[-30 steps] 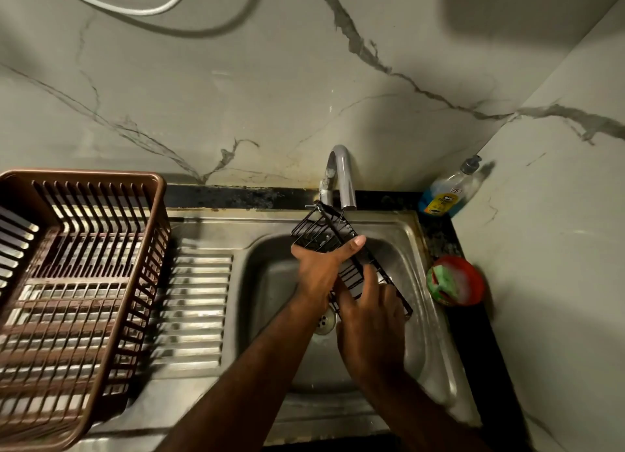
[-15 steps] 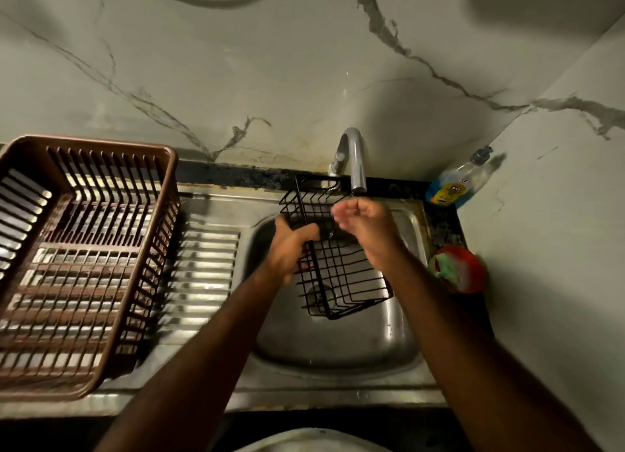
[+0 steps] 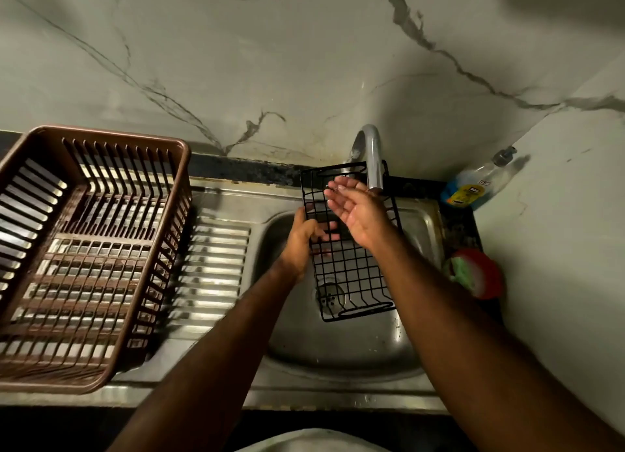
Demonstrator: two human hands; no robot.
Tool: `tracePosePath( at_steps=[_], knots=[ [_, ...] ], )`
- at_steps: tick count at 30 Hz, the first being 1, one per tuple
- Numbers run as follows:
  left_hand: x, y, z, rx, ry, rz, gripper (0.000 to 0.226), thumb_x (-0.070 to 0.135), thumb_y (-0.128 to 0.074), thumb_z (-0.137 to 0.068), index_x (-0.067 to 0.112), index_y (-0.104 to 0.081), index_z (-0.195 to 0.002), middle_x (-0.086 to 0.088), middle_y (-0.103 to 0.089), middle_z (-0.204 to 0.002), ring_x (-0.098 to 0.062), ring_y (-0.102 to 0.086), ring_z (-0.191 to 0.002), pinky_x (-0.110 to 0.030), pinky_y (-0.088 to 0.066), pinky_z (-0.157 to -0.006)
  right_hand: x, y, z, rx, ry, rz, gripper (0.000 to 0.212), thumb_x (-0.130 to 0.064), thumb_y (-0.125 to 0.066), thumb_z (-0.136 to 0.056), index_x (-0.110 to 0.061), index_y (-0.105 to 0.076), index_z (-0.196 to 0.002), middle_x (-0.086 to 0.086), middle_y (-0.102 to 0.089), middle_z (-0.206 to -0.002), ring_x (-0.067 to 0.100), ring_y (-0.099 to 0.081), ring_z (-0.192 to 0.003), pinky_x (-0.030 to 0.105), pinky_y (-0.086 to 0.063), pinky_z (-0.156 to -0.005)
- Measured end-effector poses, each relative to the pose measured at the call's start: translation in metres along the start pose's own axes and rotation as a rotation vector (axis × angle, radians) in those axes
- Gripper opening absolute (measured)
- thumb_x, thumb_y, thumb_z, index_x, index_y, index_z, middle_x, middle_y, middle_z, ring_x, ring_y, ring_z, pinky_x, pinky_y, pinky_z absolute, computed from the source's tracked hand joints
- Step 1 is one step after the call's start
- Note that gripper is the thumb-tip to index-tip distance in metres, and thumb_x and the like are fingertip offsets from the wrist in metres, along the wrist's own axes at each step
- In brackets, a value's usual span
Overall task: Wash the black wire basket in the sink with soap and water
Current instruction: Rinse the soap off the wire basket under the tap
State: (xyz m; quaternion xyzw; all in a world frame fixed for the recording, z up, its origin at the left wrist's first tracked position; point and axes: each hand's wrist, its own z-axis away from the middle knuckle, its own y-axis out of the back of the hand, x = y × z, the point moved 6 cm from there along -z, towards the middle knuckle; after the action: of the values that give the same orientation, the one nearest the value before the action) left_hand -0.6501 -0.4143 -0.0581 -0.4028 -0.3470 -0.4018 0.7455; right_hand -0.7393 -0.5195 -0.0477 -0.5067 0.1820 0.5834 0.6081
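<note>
The gridded black wire basket (image 3: 351,269) hangs over the smooth steel sink (image 3: 338,353), the left hand (image 3: 301,245) curling its fingers round the 9 o'clock edge. The right hand (image 3: 355,208), fingers loosely apart, cups under the curved tap (image 3: 372,157) at 12 o'clock.

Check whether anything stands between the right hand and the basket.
Nothing visible does. The open right hand is in front of the basket, over its upper mesh and below the tap. The left hand grips its left edge over the sink. Contact cannot be told.
</note>
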Motion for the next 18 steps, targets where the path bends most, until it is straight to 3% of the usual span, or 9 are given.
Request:
tracePosePath(
  at_steps=[3, 6, 8, 10, 12, 13, 15, 17, 18],
  knots=[
    [0.003, -0.005, -0.003, 0.003, -0.050, -0.003, 0.050, 0.025, -0.048, -0.077, 0.019, -0.055, -0.126, -0.022, -0.067, -0.116, -0.030, -0.065, -0.096, -0.040, -0.058, -0.074, 0.018, -0.005, 0.021, -0.115, -0.113, 0.103, 0.026, -0.002, -0.047, -0.101, -0.007, -0.062, -0.122, 0.008, -0.072, -0.113, 0.020, -0.071, -0.103, 0.032, -0.059, -0.083],
    [0.003, -0.006, -0.004, 0.047, -0.046, 0.055, 0.045, 0.024, -0.050, -0.075, 0.016, -0.055, -0.119, -0.021, -0.062, -0.109, -0.030, -0.062, -0.093, -0.034, -0.055, -0.070, 0.033, 0.016, 0.040, -0.071, -0.236, 0.528, 0.026, -0.005, -0.050, -0.101, -0.013, -0.067, -0.117, 0.006, -0.075, -0.109, 0.021, -0.074, -0.097, 0.036, -0.061, -0.085],
    [0.003, -0.002, -0.006, 0.083, -0.048, 0.104, 0.045, 0.027, -0.049, -0.076, 0.020, -0.054, -0.119, -0.020, -0.067, -0.112, -0.031, -0.065, -0.094, -0.036, -0.056, -0.072, 0.033, 0.032, 0.048, -0.035, -0.288, 0.843, 0.024, -0.008, -0.047, -0.102, -0.011, -0.070, -0.103, 0.009, -0.077, -0.094, 0.023, -0.076, -0.080, 0.031, -0.062, -0.070],
    [0.002, 0.000, -0.008, 0.111, -0.066, 0.138, 0.040, 0.029, -0.046, -0.076, 0.027, -0.052, -0.116, -0.016, -0.071, -0.111, -0.030, -0.069, -0.090, -0.038, -0.057, -0.073, 0.027, 0.042, 0.049, 0.013, -0.249, 1.090, 0.026, -0.004, -0.048, -0.099, -0.010, -0.070, -0.087, 0.010, -0.073, -0.078, 0.020, -0.072, -0.064, 0.028, -0.058, -0.057],
    [-0.003, 0.000, -0.008, 0.137, -0.081, 0.160, 0.037, 0.031, -0.042, -0.078, 0.031, -0.049, -0.115, -0.013, -0.073, -0.107, -0.028, -0.071, -0.086, -0.039, -0.056, -0.073, 0.013, 0.041, 0.047, 0.098, -0.091, 1.453, 0.021, -0.009, -0.055, -0.094, -0.016, -0.070, -0.080, 0.004, -0.070, -0.072, 0.019, -0.071, -0.066, 0.027, -0.057, -0.060],
    [-0.005, 0.001, -0.008, 0.154, -0.089, 0.169, 0.036, 0.032, -0.041, -0.080, 0.031, -0.048, -0.115, -0.012, -0.073, -0.106, -0.028, -0.071, -0.085, -0.039, -0.056, -0.071, 0.005, 0.035, 0.048, 0.149, 0.037, 1.643, 0.017, -0.013, -0.058, -0.093, -0.020, -0.069, -0.082, 0.000, -0.068, -0.075, 0.018, -0.070, -0.072, 0.027, -0.055, -0.061],
    [-0.008, 0.004, -0.009, 0.178, -0.102, 0.179, 0.031, 0.030, -0.040, -0.087, 0.032, -0.048, -0.117, -0.012, -0.073, -0.106, -0.030, -0.071, -0.087, -0.038, -0.057, -0.069, -0.006, 0.019, 0.047, 0.200, 0.315, 1.718, 0.014, -0.018, -0.057, -0.093, -0.024, -0.067, -0.100, -0.002, -0.067, -0.099, 0.018, -0.066, -0.092, 0.027, -0.052, -0.065],
    [-0.005, 0.001, -0.011, 0.156, -0.114, 0.164, 0.032, 0.032, -0.042, -0.088, 0.031, -0.051, -0.118, -0.012, -0.073, -0.105, -0.030, -0.070, -0.087, -0.037, -0.057, -0.067, -0.010, 0.010, 0.038, 0.151, 0.514, 1.713, 0.039, -0.027, -0.054, -0.095, -0.028, -0.057, -0.134, 0.004, -0.052, -0.142, 0.025, -0.052, -0.127, 0.038, -0.053, -0.091],
    [-0.002, -0.001, -0.012, 0.141, -0.119, 0.137, 0.037, 0.034, -0.044, -0.085, 0.029, -0.052, -0.121, -0.014, -0.072, -0.105, -0.029, -0.069, -0.087, -0.038, -0.057, -0.068, -0.009, 0.007, 0.033, 0.114, 0.566, 1.784, 0.051, -0.035, -0.048, -0.098, -0.031, -0.043, -0.149, 0.008, -0.034, -0.158, 0.030, -0.037, -0.142, 0.046, -0.044, -0.105]
  ],
)
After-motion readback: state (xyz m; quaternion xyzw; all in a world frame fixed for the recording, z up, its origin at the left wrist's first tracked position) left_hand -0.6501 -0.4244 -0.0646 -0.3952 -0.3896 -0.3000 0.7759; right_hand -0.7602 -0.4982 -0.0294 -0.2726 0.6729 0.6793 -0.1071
